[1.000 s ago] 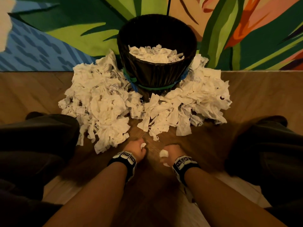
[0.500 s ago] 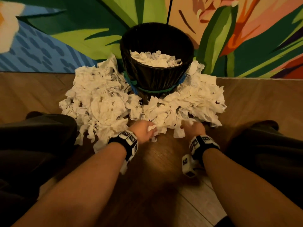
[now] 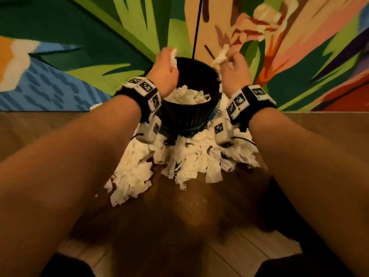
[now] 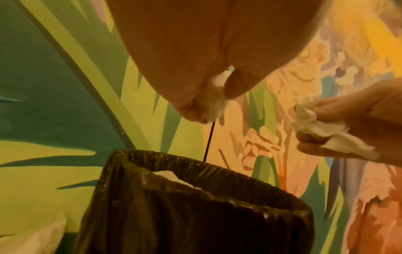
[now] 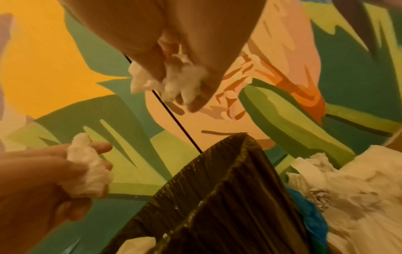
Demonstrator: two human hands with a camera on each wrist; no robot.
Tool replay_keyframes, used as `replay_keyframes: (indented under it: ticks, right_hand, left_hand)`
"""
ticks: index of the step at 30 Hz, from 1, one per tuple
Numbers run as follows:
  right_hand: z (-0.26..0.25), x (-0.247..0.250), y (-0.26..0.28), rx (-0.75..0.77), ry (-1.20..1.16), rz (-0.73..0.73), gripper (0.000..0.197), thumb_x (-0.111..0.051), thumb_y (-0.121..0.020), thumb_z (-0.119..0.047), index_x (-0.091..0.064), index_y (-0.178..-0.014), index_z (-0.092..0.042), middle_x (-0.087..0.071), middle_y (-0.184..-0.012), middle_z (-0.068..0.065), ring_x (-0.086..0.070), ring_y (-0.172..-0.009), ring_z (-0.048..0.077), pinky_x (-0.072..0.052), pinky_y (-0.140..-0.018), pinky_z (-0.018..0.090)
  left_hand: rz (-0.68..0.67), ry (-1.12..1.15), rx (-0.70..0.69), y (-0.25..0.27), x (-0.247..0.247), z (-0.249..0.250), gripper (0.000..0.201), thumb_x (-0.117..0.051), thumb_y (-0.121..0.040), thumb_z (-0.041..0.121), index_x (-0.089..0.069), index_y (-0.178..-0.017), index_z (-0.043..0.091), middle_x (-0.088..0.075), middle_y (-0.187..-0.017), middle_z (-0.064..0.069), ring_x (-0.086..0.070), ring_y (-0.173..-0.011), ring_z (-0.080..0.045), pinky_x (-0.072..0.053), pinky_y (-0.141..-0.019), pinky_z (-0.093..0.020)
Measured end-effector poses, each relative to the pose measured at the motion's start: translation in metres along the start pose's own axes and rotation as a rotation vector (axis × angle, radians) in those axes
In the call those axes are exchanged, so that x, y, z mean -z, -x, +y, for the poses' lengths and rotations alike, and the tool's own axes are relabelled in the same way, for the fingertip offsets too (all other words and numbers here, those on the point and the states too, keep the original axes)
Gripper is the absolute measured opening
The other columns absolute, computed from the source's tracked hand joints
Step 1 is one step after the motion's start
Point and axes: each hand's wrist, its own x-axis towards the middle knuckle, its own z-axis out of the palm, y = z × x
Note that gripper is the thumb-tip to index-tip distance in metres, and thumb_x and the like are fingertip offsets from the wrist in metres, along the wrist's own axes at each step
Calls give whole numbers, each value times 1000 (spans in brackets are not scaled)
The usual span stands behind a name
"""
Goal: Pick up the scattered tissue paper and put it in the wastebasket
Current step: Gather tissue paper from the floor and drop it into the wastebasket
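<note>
Two wads of tissue paper are held above the wastebasket (image 3: 187,114) at upper centre of the head view: the left hand (image 3: 164,70) and right hand (image 3: 234,71) each pinch one, with the loose heap (image 3: 187,160) below on the floor.

Left wrist view: fingertips (image 4: 195,110) clamp a crumpled wad (image 4: 214,103), which looks soft and nearly weightless.

Right wrist view: fingers close round a wad (image 5: 180,79); any fold should give a hold.

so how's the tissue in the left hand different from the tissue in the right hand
The tissue in the left hand is a small, tight wad, while the tissue in the right hand is a bigger, looser clump. The left hand nearly encloses its wad; the right hand leaves ragged ends sticking out past the fingers. Both are crumpled white paper, held raised above the rim of the wastebasket, not yet dropped in.
</note>
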Motion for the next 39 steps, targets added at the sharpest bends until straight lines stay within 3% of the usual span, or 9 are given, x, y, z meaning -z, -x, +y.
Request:
replay_keyframes:
  ticks: [4,7,9,12,18,21,24,32,39]
  right_hand:
    - [-16,-10,-7,98,152,14,25,-59,-91,-13,-69,-114,-17,-67,-106,-1,-58,-98,11,-41,-81,15]
    - [-19,-26,-10,50,133,-29,29,-59,-89,-11,-69,-115,-19,-67,-107,-3,-60,-99,12,-44,-81,15]
    - [-13,-34,-7,28,92,-141,36,-59,-89,-7,-66,-121,-22,-64,-108,-8,-57,-99,7,-40,-79,9]
    - [3,-32,2,-19,64,-171,43,-56,-85,-2,-65,-120,-25,-65,-119,-6,-58,-108,9,-46,-93,19]
    - [41,-13,55,-81,55,-71,31,-51,-85,0,-67,-98,-23,-65,-101,-4,-58,-92,12,-43,-81,20]
    - [61,5,75,-138,135,-79,25,-53,-88,-1,-64,-93,-23,-64,-94,-1,-58,-86,17,-42,-76,24]
    - [81,16,84,-210,236,-51,26,-47,-89,-4,-66,-89,-22,-64,-88,2,-53,-74,16,-39,-72,23]
    - [129,-24,98,-451,386,-427,31,-53,-84,-1,-68,-85,-28,-64,-92,1,-57,-69,14,-44,-57,23]
    - [156,-79,108,-308,592,-774,53,-53,-92,-27,-42,-142,-42,-61,-125,8,-60,-111,31,-52,-92,38]
  left_hand:
    - [-51,-45,-5,-11,3,-1,63,-56,-97,16,-21,-150,17,-58,-122,-13,-59,-82,-15,-45,-58,-15]
    - [-53,-45,92,-17,3,1,86,-68,-91,15,-10,-155,20,-35,-153,-17,-48,-131,-30,-43,-107,-37]
    - [47,-1,186,-15,5,-5,87,-67,-92,16,-10,-156,22,-21,-160,-14,-35,-142,-30,-32,-115,-39]
    - [105,-3,170,-1,8,-21,75,-64,-94,19,-20,-154,20,-29,-157,-11,-35,-141,-26,-30,-113,-34]
    - [227,-92,47,47,11,-40,26,-52,-96,16,-57,-122,11,-59,-113,-8,-58,-100,-22,-48,-92,-39]
    - [268,-47,-7,68,1,-33,14,-47,-98,20,-59,-103,16,-57,-77,3,-50,-62,-11,-44,-61,-33]
    - [285,28,2,79,-15,-33,15,-43,-97,27,-56,-96,21,-55,-64,-3,-49,-54,-20,-39,-52,-35]
    - [-40,-103,180,105,-85,-94,7,-56,-90,37,-54,-86,31,-53,-56,4,-54,-54,-14,-32,-49,-26]
    - [-313,-190,393,123,-140,-129,48,-61,-86,56,-45,-124,31,-70,-99,0,-66,-89,-28,-55,-77,-40]
